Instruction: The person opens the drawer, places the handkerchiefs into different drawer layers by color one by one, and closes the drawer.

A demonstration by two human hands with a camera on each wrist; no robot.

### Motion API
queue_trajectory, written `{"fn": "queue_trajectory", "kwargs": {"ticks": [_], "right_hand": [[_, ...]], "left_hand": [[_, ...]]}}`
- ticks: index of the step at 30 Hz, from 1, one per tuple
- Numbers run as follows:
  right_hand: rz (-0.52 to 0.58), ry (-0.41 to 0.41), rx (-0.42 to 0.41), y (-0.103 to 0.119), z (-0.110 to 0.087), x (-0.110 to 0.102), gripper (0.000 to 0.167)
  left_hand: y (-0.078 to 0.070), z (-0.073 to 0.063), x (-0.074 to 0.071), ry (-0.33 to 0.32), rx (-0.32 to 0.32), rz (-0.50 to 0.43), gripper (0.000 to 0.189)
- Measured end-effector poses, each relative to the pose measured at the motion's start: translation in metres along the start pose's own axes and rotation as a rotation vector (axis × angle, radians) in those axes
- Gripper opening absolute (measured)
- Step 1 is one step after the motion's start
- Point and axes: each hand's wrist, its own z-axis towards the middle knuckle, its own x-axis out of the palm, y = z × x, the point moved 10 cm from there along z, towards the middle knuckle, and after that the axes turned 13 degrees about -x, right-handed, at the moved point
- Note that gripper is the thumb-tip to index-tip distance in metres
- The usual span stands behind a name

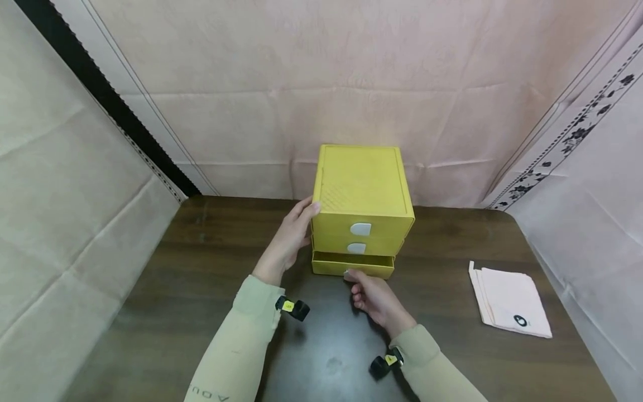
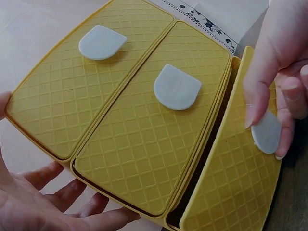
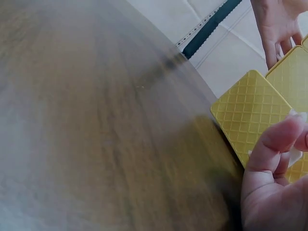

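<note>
My right fingers [image 1: 355,275] pinch the white tab [image 2: 267,134] on the bottom drawer [image 1: 327,268], its long front crosswise and jutting toward me from the yellow cabinet [image 1: 363,181], whose left side my spread left fingers [image 2: 67,195] touch.

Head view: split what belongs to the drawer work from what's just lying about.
In the job:
- yellow drawer box, left hand against its side
- bottom drawer, partly open, right hand pinching its white tab

Lying about:
- folded white cloth or paper, right of the box, untouched
</note>
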Motion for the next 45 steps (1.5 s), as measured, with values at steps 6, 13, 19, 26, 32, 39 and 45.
{"fn": "queue_trajectory", "kwargs": {"ticks": [6,13,19,26,32,39,45], "right_hand": [[-0.019,0.006,0.006,-0.001,-0.011,-0.001,0.058],[-0.052,0.006,-0.002,-0.001,-0.021,0.002,0.060],[-0.064,0.012,0.016,-0.002,-0.025,0.004,0.061],[-0.055,0.029,0.044,-0.010,-0.036,0.005,0.061],[-0.058,0.064,0.045,-0.014,-0.050,0.010,0.064],[-0.066,0.089,0.071,-0.020,-0.072,0.011,0.063],[-0.053,0.111,0.096,-0.027,-0.087,0.014,0.060]], "left_hand": [[0.000,0.001,0.004,0.016,-0.004,-0.010,0.062],[-0.002,-0.001,0.003,0.019,0.000,-0.007,0.062],[-0.003,0.000,-0.001,0.009,0.011,-0.013,0.062],[0.001,0.000,0.001,0.010,-0.011,-0.007,0.066],[0.002,-0.001,-0.001,0.001,-0.005,-0.010,0.066],[0.000,-0.002,-0.001,0.002,0.012,-0.001,0.065],[0.000,-0.001,0.000,0.013,0.023,-0.008,0.063]]}}
